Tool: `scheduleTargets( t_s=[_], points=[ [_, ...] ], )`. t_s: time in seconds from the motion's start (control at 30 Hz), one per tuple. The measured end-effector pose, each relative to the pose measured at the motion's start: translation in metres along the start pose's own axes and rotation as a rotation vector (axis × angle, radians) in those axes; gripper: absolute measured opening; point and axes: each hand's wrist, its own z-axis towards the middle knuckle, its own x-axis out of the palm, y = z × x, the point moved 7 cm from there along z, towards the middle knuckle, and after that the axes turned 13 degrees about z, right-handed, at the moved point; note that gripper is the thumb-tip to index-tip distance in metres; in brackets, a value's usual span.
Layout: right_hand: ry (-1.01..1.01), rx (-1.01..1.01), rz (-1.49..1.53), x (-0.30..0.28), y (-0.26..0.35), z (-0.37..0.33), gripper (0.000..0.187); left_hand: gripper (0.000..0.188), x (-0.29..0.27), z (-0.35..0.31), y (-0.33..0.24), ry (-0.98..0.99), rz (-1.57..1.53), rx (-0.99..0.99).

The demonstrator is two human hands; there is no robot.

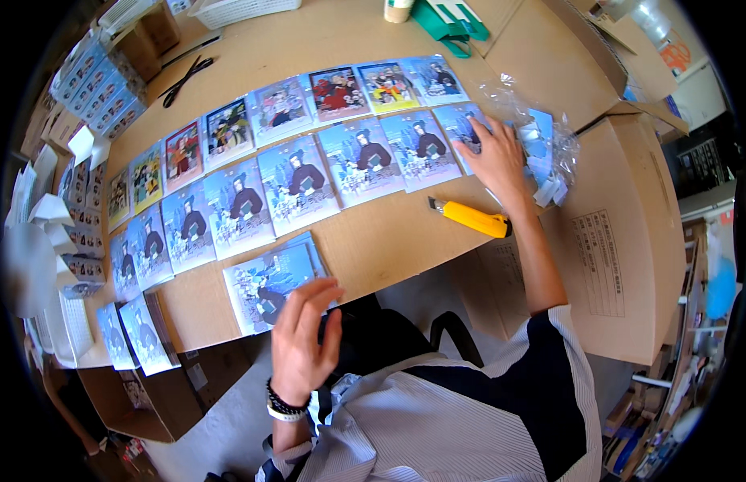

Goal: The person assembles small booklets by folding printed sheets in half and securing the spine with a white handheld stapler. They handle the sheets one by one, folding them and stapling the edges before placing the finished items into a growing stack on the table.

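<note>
Free passage: a bare strip of the cardboard work surface runs between the lower row of blue illustrated cards and the near edge. Obstacles in that strip: a yellow utility knife to the right and a small stack of cards to the left. Both card rows lie edge to edge, without gaps. Behind them, scissors, a white basket and a green tape dispenser occupy the far edge; bare board remains between them.

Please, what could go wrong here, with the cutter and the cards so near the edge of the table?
The yellow utility cutter lies just under the right hand; the forearm could perhaps knock it, and whether its blade is out cannot be told. The stack of blue cards under the left hand sits at the table edge and might slide off.
</note>
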Motion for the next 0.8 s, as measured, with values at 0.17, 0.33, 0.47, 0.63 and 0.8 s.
scheduleTargets(
  t_s=[0.17, 0.33, 0.47, 0.63, 0.8],
  points=[
    [0.007, -0.073, 0.400, -0.033, 0.056, -0.016, 0.032, 0.094, -0.018, -0.005, 0.047, 0.253, 0.495, -0.057],
    [0.181, -0.119, 0.714, -0.040, 0.108, -0.056, 0.027, 0.112, -0.017, -0.012, 0.082, 0.372, 0.468, -0.108],
    [0.215, -0.140, 0.754, -0.044, 0.143, -0.081, 0.024, 0.110, -0.018, -0.011, 0.084, 0.359, 0.446, -0.092],
    [0.273, -0.243, 0.907, -0.042, 0.193, -0.104, 0.028, 0.115, -0.033, -0.012, 0.081, 0.167, 0.434, -0.016],
    [0.586, -0.156, 1.380, -0.032, 0.248, -0.127, 0.040, 0.118, -0.051, -0.019, 0.071, -0.055, 0.302, 0.005]
  ],
)
